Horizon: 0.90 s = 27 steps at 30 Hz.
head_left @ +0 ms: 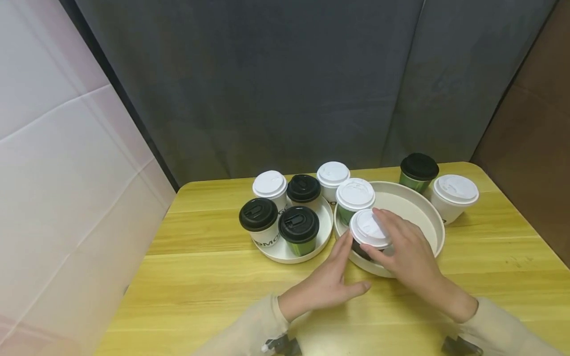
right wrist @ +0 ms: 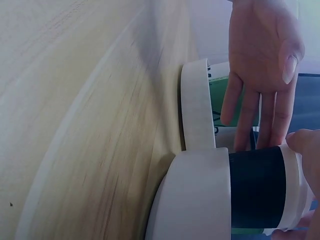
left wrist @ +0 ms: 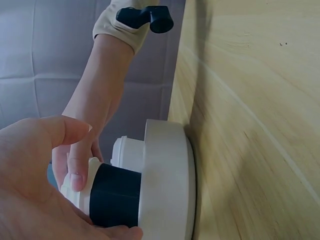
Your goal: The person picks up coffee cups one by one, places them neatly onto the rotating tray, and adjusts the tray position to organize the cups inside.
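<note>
A dark paper cup (right wrist: 257, 187) with a white lid (head_left: 368, 228) stands at the near left side of the round cream tray (head_left: 434, 210). My right hand (head_left: 411, 254) holds this cup by its lid, thumb on the near side and fingers over the far side. On the cup's left, my left hand (head_left: 327, 284) has its fingers stretched out alongside the cup and its thumb pointing away from them. In the left wrist view the left fingertips (left wrist: 131, 233) lie right at the dark wall of the cup. Just behind it in the tray is a green cup with a white lid (head_left: 355, 195).
Left of the tray, a smaller white plate (head_left: 327, 232) carries several lidded cups, including a green cup with a black lid (head_left: 299, 227). One white-lidded cup (head_left: 333, 175) stands behind. Right of the tray are a black-lidded green cup (head_left: 418, 170) and a white cup (head_left: 451, 198).
</note>
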Tool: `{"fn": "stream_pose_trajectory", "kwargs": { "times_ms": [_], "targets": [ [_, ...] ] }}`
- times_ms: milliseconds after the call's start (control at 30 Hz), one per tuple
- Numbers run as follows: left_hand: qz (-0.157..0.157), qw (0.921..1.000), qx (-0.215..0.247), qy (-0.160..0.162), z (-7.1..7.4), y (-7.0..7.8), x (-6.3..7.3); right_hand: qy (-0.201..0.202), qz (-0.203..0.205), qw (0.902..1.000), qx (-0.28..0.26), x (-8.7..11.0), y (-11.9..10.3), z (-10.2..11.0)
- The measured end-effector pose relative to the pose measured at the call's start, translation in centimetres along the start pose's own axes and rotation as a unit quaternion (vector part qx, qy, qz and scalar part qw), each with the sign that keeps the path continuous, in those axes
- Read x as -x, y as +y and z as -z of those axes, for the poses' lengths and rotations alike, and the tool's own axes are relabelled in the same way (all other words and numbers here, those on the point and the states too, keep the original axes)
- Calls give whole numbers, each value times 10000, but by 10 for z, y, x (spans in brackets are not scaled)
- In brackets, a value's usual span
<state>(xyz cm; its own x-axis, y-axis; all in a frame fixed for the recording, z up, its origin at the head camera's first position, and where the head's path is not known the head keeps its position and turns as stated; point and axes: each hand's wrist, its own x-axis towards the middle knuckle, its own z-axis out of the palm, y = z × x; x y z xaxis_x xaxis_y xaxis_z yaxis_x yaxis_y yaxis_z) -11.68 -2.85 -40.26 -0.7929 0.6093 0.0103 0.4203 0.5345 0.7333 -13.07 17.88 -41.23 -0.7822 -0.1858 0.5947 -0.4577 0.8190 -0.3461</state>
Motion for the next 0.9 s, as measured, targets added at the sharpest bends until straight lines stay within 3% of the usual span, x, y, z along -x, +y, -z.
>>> {"fn": "stream_pose_trajectory", "kwargs": {
  "times_ms": [633, 900],
  "targets": [
    [263, 9996, 132, -31, -2, -6, 1, -14, 238, 9993, 279, -1, -2, -2],
    [228, 9996, 118, 79, -2, -7, 1, -111, 183, 9991, 354, 0, -2, -2]
  ]
}}
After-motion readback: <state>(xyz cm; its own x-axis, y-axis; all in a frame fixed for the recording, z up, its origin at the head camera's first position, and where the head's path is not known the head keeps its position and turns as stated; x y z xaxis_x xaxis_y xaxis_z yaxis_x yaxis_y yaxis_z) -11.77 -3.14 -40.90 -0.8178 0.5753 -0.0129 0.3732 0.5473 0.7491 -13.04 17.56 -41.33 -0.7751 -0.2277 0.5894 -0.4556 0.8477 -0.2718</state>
